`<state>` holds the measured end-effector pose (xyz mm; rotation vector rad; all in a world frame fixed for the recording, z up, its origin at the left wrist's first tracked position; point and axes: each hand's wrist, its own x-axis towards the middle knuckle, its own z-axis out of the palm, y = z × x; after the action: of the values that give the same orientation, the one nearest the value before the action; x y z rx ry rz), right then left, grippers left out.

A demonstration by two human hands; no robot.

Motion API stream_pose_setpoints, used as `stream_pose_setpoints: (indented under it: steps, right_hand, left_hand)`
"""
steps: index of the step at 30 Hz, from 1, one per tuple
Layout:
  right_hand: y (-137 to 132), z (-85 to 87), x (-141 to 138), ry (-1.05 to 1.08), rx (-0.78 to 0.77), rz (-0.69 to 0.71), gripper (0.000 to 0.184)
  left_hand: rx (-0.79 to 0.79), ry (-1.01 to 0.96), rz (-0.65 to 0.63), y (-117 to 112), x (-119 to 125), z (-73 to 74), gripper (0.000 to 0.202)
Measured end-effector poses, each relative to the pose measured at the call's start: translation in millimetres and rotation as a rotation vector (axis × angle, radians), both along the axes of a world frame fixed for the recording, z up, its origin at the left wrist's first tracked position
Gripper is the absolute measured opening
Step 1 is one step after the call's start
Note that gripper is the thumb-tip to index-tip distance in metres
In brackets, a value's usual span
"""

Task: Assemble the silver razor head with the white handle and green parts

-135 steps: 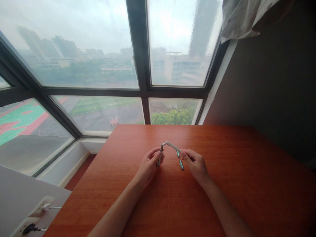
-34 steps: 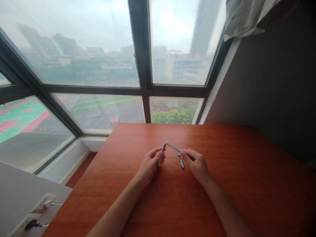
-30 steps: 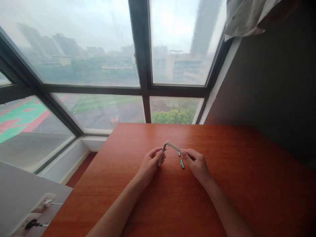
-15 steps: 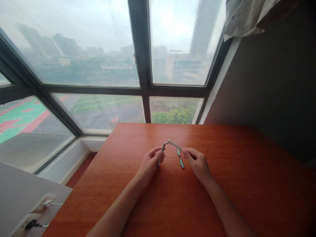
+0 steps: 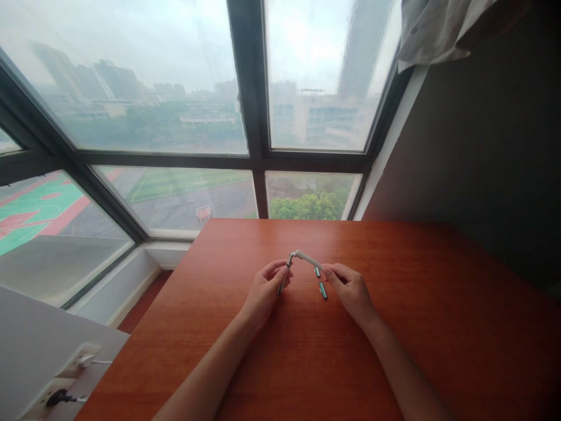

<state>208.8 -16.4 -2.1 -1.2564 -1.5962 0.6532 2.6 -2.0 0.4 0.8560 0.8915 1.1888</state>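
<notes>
Above the red-brown wooden table [image 5: 394, 327], both hands hold a small object made of two thin parts that meet in a peak. My left hand [image 5: 263, 289] is closed on the grey metal part [image 5: 285, 270]. My right hand [image 5: 350, 287] pinches the end of the white stick [image 5: 308, 259]. Two small teal bars [image 5: 321, 283] lie on the table between the hands, below the white stick.
A large window with dark frames [image 5: 249, 117] stands beyond the table's far edge. A dark wall [image 5: 482, 146] runs along the right side. A white ledge at the lower left carries a power strip [image 5: 52, 394] with plugs. Cloth [image 5: 438, 29] hangs at the top right.
The two held parts have shifted only slightly. The peak rose a little half a second ago and is back down now. The teal bars have not moved.
</notes>
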Motion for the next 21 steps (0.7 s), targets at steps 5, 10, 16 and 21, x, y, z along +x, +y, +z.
stream_pose_setpoints:
  steps: [5,10,16,21]
  right_hand:
    - [-0.2,1.4,-1.2,0.010,0.008,0.000,0.037]
    - [0.0,0.3,-2.0,0.034,-0.005,0.003,0.036]
    - [1.2,-3.6,-1.7,0.073,-0.034,0.015,0.035]
    - [1.5,-2.5,-1.4,0.086,-0.046,0.024,0.036]
  left_hand:
    - [0.001,0.012,0.001,0.1,-1.6,-0.6,0.037]
    - [-0.001,0.005,0.001,-0.1,-2.2,-0.9,0.036]
    - [-0.006,-0.012,0.009,-1.0,-1.0,-0.1,0.036]
    - [-0.019,-0.040,0.001,-2.0,-0.3,1.8,0.033]
